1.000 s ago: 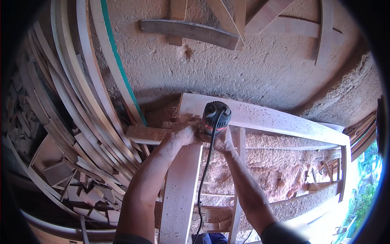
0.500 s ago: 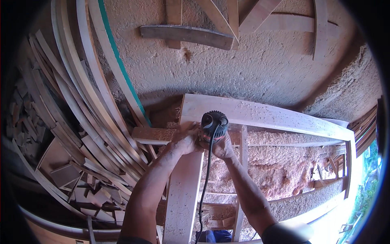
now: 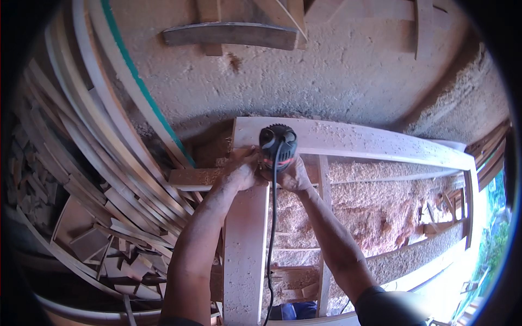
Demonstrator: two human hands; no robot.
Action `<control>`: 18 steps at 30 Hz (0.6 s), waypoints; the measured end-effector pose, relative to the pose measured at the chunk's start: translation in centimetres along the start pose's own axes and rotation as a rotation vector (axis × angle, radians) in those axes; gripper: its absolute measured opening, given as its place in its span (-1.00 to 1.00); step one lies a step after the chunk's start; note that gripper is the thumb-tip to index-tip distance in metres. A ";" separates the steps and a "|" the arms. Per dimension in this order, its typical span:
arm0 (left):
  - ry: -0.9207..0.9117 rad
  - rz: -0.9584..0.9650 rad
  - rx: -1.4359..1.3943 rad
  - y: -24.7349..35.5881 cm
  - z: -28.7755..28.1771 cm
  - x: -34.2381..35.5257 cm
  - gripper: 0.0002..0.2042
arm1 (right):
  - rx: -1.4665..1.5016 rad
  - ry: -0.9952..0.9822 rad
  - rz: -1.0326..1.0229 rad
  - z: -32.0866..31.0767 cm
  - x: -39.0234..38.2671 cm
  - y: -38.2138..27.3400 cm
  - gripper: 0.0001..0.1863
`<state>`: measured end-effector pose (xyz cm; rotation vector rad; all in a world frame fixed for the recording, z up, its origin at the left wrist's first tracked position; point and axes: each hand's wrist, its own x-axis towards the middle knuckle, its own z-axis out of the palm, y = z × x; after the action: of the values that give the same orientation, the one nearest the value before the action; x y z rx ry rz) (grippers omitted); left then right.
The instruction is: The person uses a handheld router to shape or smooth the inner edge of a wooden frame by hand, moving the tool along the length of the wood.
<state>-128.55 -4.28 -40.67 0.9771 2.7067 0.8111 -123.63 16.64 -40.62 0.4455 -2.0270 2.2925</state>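
A black power tool with a red band, like a router, stands upright over the corner where a pale horizontal board meets a pale board running toward me. My left hand grips its left side, wrist angled inward. My right hand is wrapped round its right side. My fingertips are partly hidden by the tool. A black cord hangs from it down between my forearms. Small shavings speckle both boards.
Long timber strips, one green-edged, and offcuts crowd the left. Several boards lie on the dusty ground beyond. Shavings lie heaped inside the wooden frame, with crossbars. Bright daylight and greenery show at right.
The scene, tool and hands included, has shifted slightly up and left in the view. Both hands keep hold of the tool, which stays at about the same spot on the boards.
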 end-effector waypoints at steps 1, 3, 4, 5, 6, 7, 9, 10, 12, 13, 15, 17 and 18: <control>0.006 0.029 -0.133 -0.9 0.1 0.2 -0.39 | 0.015 0.006 0.001 0.2 0.1 0.2 -0.16; 0.007 0.094 -0.404 -2.6 0.2 0.7 -0.36 | 0.003 0.031 -0.106 0.8 0.8 -0.8 -0.18; 0.044 0.059 -0.135 -2.1 0.6 0.8 -0.37 | -0.040 0.061 -0.150 0.6 0.9 -1.1 -0.19; -0.046 0.003 0.047 0.0 -0.1 1.6 -0.21 | -0.094 0.099 -0.190 0.0 0.8 -1.4 -0.20; -0.147 -0.040 0.243 2.1 -1.3 2.1 -0.04 | -0.165 0.127 -0.204 -0.5 0.7 -1.2 -0.17; -0.107 -0.006 0.003 0.6 -0.7 2.3 -0.07 | -0.217 0.140 -0.227 0.0 1.2 -1.2 -0.15; -0.103 -0.001 -0.317 -4.6 0.7 2.4 -0.15 | -0.310 0.170 -0.212 0.5 2.0 -0.3 -0.06; -0.139 -0.021 -0.409 -5.0 0.7 2.7 -0.20 | -0.387 0.163 -0.191 0.2 2.0 -0.7 -0.05; -0.150 -0.087 -0.551 -5.7 1.0 3.0 -0.26 | -0.448 0.170 -0.170 -0.1 2.2 -0.5 -0.08; -0.125 -0.079 -0.485 -5.6 0.6 2.8 -0.21 | -0.416 0.172 -0.139 0.1 2.2 -0.8 -0.09; -0.077 -0.059 -0.357 -5.1 0.2 2.9 -0.11 | -0.362 0.176 -0.079 0.3 2.1 -2.2 -0.11; -0.030 0.097 0.096 -1.4 -1.5 3.3 0.06 | -0.363 0.178 -0.079 -0.2 2.0 -2.3 -0.12; -0.050 0.079 0.099 -0.6 -2.2 3.2 0.04 | -0.358 0.171 -0.086 -0.1 2.2 -2.5 -0.12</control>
<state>-132.11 -3.63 -38.99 1.1161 2.7038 0.6617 -125.24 16.74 -37.71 0.2948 -2.2143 1.7961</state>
